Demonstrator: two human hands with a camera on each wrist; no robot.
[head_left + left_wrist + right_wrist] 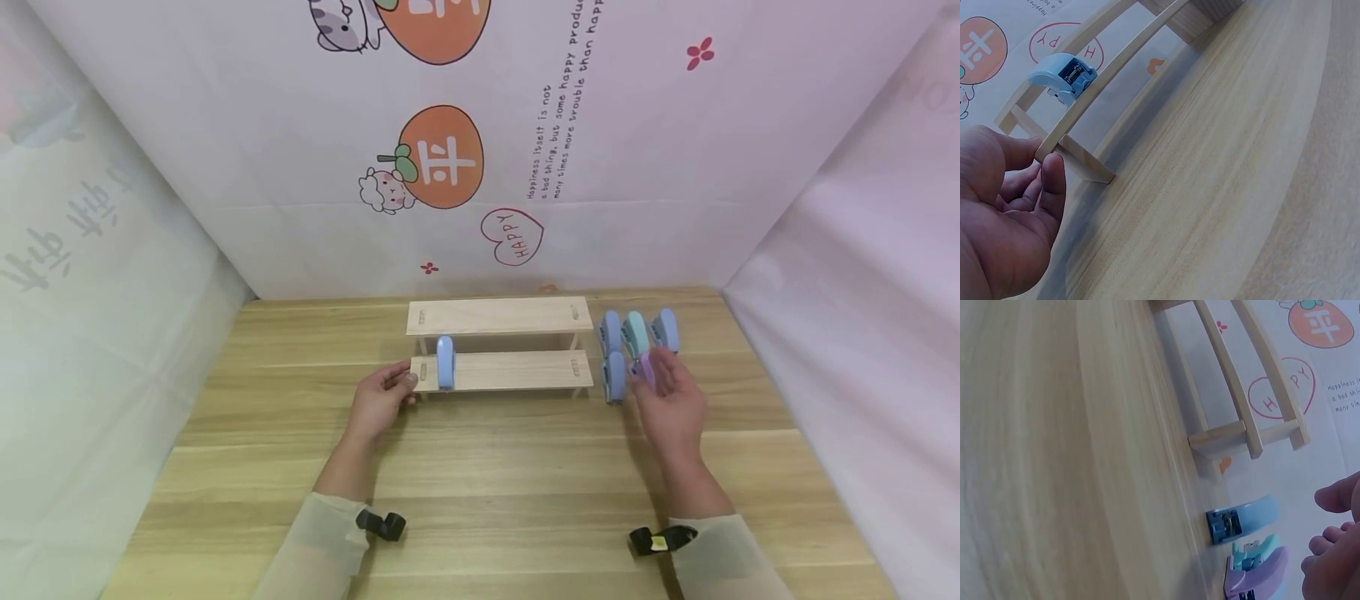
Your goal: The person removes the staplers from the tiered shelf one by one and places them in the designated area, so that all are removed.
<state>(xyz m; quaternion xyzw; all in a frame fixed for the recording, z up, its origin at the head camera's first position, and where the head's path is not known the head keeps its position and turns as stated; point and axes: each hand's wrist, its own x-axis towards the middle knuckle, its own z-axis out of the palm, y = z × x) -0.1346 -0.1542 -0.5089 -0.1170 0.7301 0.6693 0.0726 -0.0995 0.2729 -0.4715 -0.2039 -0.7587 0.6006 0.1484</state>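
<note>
My left hand (377, 402) pinches the left end of the front board of a small wooden shelf (517, 371), thumb on top and fingers below. Near that end a light blue stapler (446, 360) stands on the board. My right hand (673, 408) is over at the right, beside a purple stapler (647, 373). In the right wrist view a gap shows between its thumb and the other fingers, and the hand is apart from the purple stapler (1266, 575). Next to the purple one stands a blue stapler (613, 377).
Behind the front board rises the shelf's rear board (495, 317). Further back on the right stand a blue stapler (610, 332), a mint green stapler (635, 332) and another blue stapler (666, 328). A printed white cloth (637, 167) hangs behind the wooden table (487, 483).
</note>
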